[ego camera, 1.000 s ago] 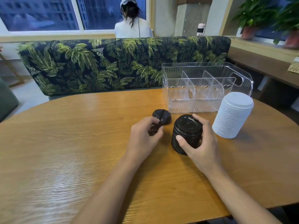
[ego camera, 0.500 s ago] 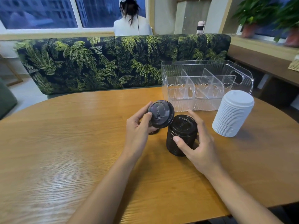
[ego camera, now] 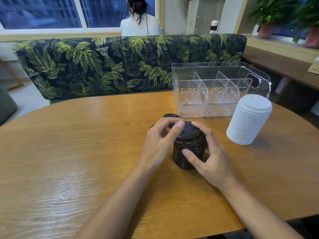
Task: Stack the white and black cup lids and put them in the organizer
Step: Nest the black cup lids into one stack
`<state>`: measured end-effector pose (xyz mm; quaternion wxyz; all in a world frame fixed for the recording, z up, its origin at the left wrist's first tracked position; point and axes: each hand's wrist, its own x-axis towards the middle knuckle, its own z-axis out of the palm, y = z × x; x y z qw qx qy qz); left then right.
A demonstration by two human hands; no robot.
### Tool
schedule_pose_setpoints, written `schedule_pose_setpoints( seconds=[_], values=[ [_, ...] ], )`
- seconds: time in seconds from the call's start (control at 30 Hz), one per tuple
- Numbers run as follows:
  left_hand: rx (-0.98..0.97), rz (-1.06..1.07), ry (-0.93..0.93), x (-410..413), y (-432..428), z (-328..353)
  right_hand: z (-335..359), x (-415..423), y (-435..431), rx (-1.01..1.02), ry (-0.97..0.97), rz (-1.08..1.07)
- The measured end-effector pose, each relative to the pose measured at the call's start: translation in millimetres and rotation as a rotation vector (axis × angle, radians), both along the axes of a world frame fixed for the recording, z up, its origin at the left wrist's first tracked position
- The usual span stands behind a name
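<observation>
Head view: on the oval wooden desk (ego camera: 69, 152) the left hand (ego camera: 160, 140) is curled, and its thumb and fingers pinch the rim of the top lid (ego camera: 191, 133) at its 9 o'clock side. At 12 o'clock from this hand one loose black plastic lid (ego camera: 170, 115) lies on the desk, partly hidden by the fingers. The top lid sits on a stack of black plastic cup lids (ego camera: 178, 157), which stands upright near the middle of the desk. The right hand (ego camera: 214, 163) grips this stack from its 3 o'clock side, thumb on the near wall and fingers behind. At 1 o'clock from the stack stands the clear plastic organizer with dividers (ego camera: 221, 111). At its 5 o'clock corner stands a tall stack of white plastic cup lids (ego camera: 248, 121); I cannot tell if they touch.
</observation>
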<state>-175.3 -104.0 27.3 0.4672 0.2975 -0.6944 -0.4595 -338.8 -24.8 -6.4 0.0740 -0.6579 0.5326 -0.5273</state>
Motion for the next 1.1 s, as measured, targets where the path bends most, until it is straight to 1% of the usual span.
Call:
schedule_pose_setpoints(
  seconds=[0.07, 0.17, 0.4, 0.5, 0.6, 0.7, 0.9, 1.0, 1.1],
  values=[
    [-0.056, 0.012, -0.077, -1.1, 2.0, -0.5, -0.1, -0.1, -0.1, -0.012, -0.008, 0.011],
    [-0.094, 0.001, -0.066, 0.8, 2.7, 0.0, -1.4, -0.6, 0.2, 0.009, -0.043, 0.019],
    [-0.049, -0.124, -0.091, 7.6, 5.7, 2.8, 0.0, 0.3, 0.6, 0.022, -0.062, 0.014],
    [-0.094, -0.065, -0.139, 3.0, 10.1, 3.1, 0.1, -0.3, 1.0, 0.032, -0.057, 0.013],
    [-0.122, -0.014, -0.106, 1.0, 9.6, 1.7, 0.9, -0.4, 1.4, 0.028, -0.070, 0.025],
    [-0.116, -0.035, -0.098, 4.2, 7.7, 1.7, 1.8, 0.7, 1.9, 0.034, -0.096, 0.034],
    [-0.102, -0.145, -0.144, 5.1, 9.2, 1.9, 2.3, 0.5, 2.2, 0.065, -0.096, 0.020],
    [-0.133, -0.101, -0.169, 2.4, 12.3, 2.0, 0.2, -0.7, 1.6, 0.058, -0.081, 0.022],
    [-0.138, -0.069, -0.153, 2.0, 11.1, -0.5, -0.6, -1.2, 2.2, 0.049, -0.074, 0.015]
  ],
)
